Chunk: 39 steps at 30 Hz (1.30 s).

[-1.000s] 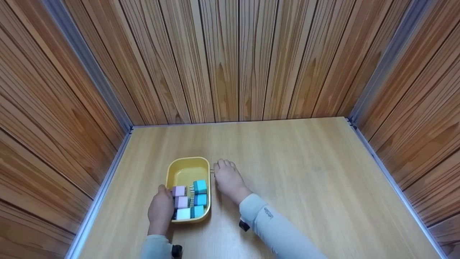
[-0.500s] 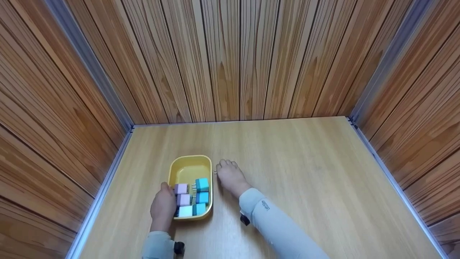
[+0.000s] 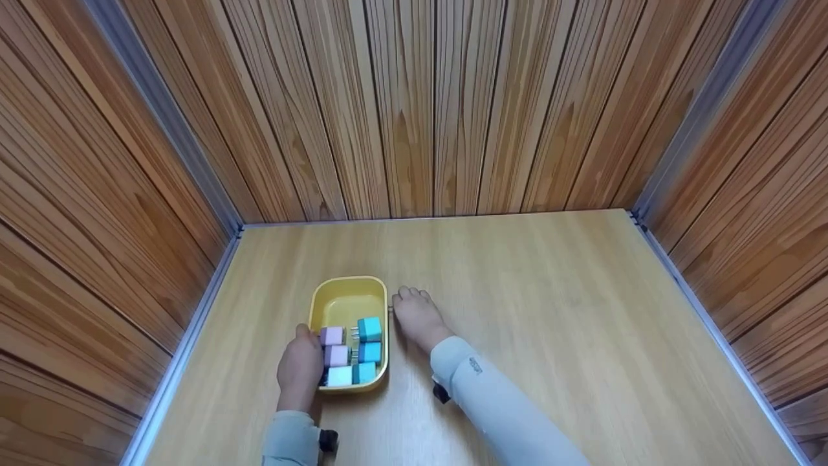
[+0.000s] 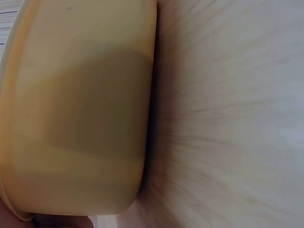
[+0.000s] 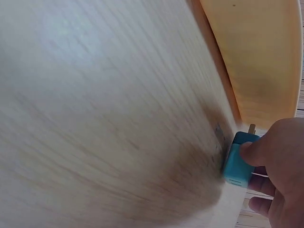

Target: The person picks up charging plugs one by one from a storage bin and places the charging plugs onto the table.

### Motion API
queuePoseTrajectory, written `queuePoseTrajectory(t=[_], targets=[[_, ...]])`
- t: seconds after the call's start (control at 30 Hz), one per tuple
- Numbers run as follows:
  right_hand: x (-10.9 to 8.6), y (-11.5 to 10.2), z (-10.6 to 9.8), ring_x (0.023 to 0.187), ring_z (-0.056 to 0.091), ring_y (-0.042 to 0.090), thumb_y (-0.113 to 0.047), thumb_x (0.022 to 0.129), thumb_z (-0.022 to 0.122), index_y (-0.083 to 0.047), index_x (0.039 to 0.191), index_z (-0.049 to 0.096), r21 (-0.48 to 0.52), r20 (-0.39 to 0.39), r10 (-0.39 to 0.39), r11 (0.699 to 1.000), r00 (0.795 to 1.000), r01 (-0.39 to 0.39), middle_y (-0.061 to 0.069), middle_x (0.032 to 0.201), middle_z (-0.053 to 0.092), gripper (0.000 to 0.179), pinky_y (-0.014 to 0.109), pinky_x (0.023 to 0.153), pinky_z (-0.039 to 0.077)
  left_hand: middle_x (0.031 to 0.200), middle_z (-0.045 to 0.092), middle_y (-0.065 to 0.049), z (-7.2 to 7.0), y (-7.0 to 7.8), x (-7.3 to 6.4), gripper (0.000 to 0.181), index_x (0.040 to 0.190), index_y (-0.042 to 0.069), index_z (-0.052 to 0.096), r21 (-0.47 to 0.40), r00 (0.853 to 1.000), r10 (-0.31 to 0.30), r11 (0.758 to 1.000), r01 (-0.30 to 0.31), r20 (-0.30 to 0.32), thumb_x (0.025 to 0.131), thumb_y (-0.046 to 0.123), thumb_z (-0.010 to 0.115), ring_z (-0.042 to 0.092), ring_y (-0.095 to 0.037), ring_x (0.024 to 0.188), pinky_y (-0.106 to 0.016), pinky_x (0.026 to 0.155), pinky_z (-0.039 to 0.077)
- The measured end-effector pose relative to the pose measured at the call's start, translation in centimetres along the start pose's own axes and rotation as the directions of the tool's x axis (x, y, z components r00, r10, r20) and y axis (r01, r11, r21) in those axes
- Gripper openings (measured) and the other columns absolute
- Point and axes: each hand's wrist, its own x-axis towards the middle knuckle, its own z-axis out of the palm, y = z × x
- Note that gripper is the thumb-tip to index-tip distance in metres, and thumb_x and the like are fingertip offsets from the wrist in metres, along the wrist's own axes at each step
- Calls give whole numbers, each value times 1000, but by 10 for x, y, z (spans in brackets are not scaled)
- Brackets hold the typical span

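A yellow plastic box (image 3: 346, 305) with rounded corners rests on the table. My left hand (image 3: 300, 366) grips its left wall near the rim; in the left wrist view fingertips (image 4: 61, 221) show at the box's lower edge. Close beside the box's right wall, my right hand (image 3: 419, 318) pinches a teal plug-in charger (image 5: 239, 164) between thumb and fingers. The charger's metal prong points towards the box in the right wrist view; from the head view the hand hides most of it.
In the box's near half lie several chargers: lilac ones (image 3: 336, 355) on the left, teal ones (image 3: 370, 329) on the right, and a whitish one (image 3: 339, 376). Wood-patterned panels (image 3: 414, 110) wall the wooden table (image 3: 550, 310) at the back and both sides.
The box has shifted slightly right and away from me, and my left hand has moved along with it. My right hand, still pinching the charger, has shifted only slightly right.
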Motion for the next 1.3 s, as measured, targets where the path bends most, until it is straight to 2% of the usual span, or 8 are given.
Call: queuePoseTrajectory(t=[0.2,0.43,0.67,0.77,0.9,1.1,1.2,1.3], targets=[[2,1,1,121,55,27,-11,106,49,-5,141,56,31,20,14,999,1000,-14,11,130,57,37,43,107,44,112,61,-14,2,2,1,43,145,8,35,-54,999,-30,998,31,24,113,35,27,60,-28,95,-38,80,50],[2,2,1,121,55,26,-10,105,50,-5,141,57,26,21,3,1000,1000,-3,11,130,57,37,43,108,44,125,60,-17,1,1,3,50,151,7,30,-50,999,-42,998,43,31,112,37,24,59,-30,103,-48,93,52],[3,3,0,128,53,27,-12,106,50,-6,144,54,51,23,6,999,1000,-7,12,136,56,39,44,112,41,123,62,-18,-1,1,4,49,149,6,34,-46,1000,-18,999,19,25,112,36,24,60,-30,100,-47,88,52],[4,4,1,128,53,27,-11,106,51,-6,144,55,54,8,-5,999,1000,4,11,137,56,39,44,112,41,127,62,-18,-1,1,4,50,150,6,34,-41,1000,-18,999,19,14,112,36,25,60,-30,103,-50,92,52],[5,6,5,125,55,26,-8,104,53,-7,140,58,28,-30,-28,999,999,29,10,134,58,37,43,109,43,126,63,-18,1,1,3,49,150,5,35,-30,1000,-31,999,31,-2,112,35,28,62,-29,103,-49,92,53],[7,8,8,124,55,26,-8,104,53,-8,141,58,55,-30,-19,998,999,21,9,133,58,37,44,110,43,113,64,-14,2,4,4,44,146,7,40,-44,999,-51,998,51,5,112,35,30,63,-27,95,-37,78,52],[7,8,9,125,55,26,-8,104,52,-8,142,57,70,-24,-16,997,1000,18,9,133,58,38,44,110,42,108,64,-13,2,3,4,44,143,8,41,-49,999,-54,997,54,6,112,36,30,63,-26,91,-36,73,49],[7,7,9,125,55,26,-9,105,51,-8,142,57,85,-17,-20,996,1000,21,9,133,58,37,44,111,42,111,64,-14,2,0,2,46,147,8,38,-46,998,-64,997,64,2,112,37,30,63,-27,94,-39,77,51]])
